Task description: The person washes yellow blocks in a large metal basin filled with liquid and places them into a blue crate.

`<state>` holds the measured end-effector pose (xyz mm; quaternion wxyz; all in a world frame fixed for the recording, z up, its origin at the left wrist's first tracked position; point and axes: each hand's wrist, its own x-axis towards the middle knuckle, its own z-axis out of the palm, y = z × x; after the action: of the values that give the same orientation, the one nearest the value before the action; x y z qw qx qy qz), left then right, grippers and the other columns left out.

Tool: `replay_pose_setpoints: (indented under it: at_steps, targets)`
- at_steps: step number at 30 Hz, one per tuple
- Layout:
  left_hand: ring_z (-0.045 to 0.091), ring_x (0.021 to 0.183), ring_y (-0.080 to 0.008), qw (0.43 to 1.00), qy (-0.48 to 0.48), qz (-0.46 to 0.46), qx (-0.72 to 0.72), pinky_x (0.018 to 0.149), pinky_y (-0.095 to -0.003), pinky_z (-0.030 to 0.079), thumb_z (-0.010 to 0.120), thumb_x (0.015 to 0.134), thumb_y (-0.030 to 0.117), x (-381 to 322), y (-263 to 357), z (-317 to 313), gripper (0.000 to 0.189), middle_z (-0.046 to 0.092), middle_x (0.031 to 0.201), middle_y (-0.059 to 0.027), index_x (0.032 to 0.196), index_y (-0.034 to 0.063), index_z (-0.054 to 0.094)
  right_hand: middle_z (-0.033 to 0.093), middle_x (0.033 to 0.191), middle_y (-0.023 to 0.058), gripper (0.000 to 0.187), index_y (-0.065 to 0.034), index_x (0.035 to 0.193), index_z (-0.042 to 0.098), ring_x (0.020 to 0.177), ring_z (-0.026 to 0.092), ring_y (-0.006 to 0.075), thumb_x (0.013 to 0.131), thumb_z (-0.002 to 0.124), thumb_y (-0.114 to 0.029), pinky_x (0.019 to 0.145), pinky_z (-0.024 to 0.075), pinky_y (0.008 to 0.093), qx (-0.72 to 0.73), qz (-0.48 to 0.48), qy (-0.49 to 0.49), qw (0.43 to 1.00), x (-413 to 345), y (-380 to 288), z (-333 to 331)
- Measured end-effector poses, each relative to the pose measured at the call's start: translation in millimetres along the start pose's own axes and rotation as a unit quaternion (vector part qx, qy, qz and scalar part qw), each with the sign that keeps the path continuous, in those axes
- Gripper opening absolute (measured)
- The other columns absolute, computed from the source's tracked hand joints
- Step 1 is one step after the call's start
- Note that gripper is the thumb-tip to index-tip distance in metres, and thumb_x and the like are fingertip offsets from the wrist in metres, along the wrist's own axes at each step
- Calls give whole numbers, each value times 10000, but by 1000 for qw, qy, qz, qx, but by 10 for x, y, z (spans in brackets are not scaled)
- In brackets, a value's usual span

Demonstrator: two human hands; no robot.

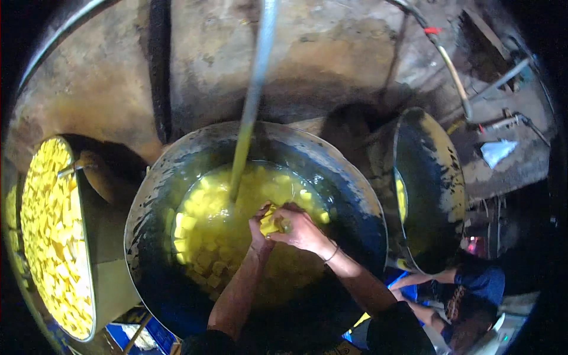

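Both my hands are over a large round metal pan (146,195) of cloudy yellow liquid. My left hand (258,227) and my right hand (299,228) meet around a yellow block (268,222), which looks like tofu. Fingers hide part of it, and whether more than one piece is held I cannot tell. Below the hands, many similar yellow blocks (185,222) lie in the liquid, some lit brightly at the left, others dim near the front. A long pale pole or pipe (248,115) slants down into the liquid just beyond my left hand.
At the left, a deep metal vessel (84,248) is heaped with yellow pieces. A second large pan (432,177) is at the right. Beyond them rises a stained wall (288,57) with pipework (452,75). Another person (477,284) is at the lower right, beside blue crates.
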<state>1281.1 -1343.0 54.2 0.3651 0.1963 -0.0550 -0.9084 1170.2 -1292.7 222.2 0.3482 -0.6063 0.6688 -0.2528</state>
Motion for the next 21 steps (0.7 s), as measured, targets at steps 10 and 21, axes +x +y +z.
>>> replay_pose_setpoints:
  at_steps: [10, 21]
  targets:
    - [526, 1097, -230, 975, -109, -138, 136, 918, -363, 458, 263, 952, 553, -1086, -913, 2356, 677, 485, 1238, -124, 1414, 58, 263, 376, 1336, 177, 591, -58, 1208, 517, 1270, 354, 310, 697, 742, -251, 1051, 299, 400, 177, -55, 145, 972, -1808, -52, -936]
    - [170, 1382, -319, 531, -304, 129, 780, 1120, -424, 125, 616, 843, 262, -2101, -2012, 2281, 750, 207, 1481, -198, 1419, -15, 224, 439, 1265, 112, 564, -19, 1220, 508, 1169, 433, 186, 798, 626, -373, 874, 442, 342, 532, 386, 509, 556, -5642, 1286, 767]
